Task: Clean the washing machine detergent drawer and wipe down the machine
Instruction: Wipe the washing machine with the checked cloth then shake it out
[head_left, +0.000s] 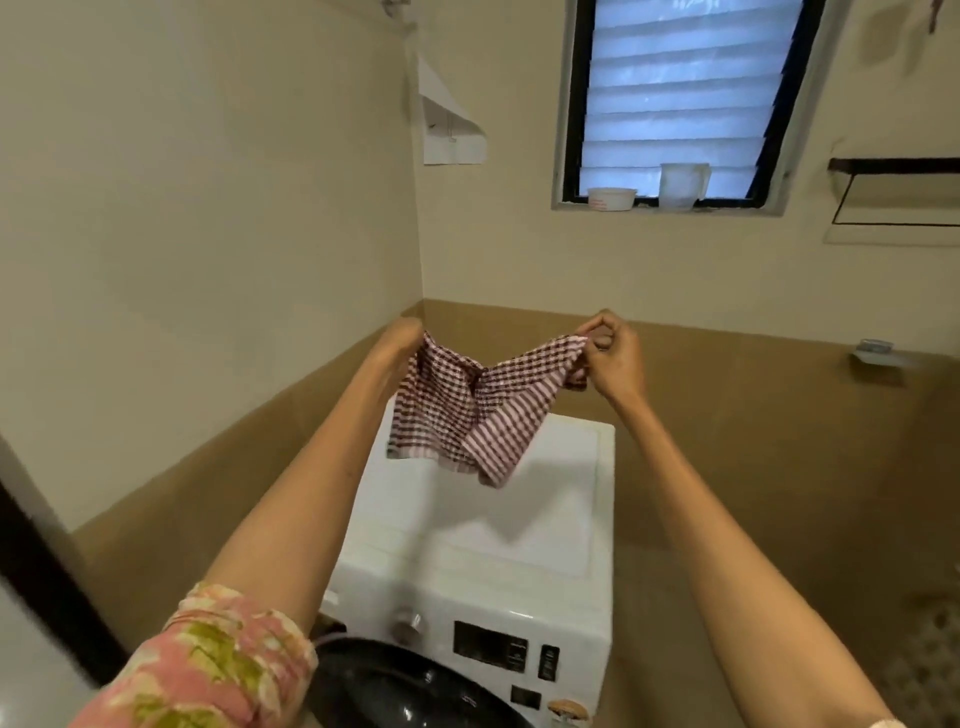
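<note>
Nearest me, the floral sleeve (208, 660) leads up to my left hand (397, 345), and across from it my right hand (610, 353) pinches shut on the far corner of the checked cloth (467, 410), which both hands hold stretched in the air above the washing machine (519, 561). I judge it best to fold this cloth flat into a pad before wiping, so no loose corner drags. Under it the white lid looks bare, the machine sits in a beige-walled corner below a louvred window (675, 98), and I cannot see the detergent drawer.
</note>
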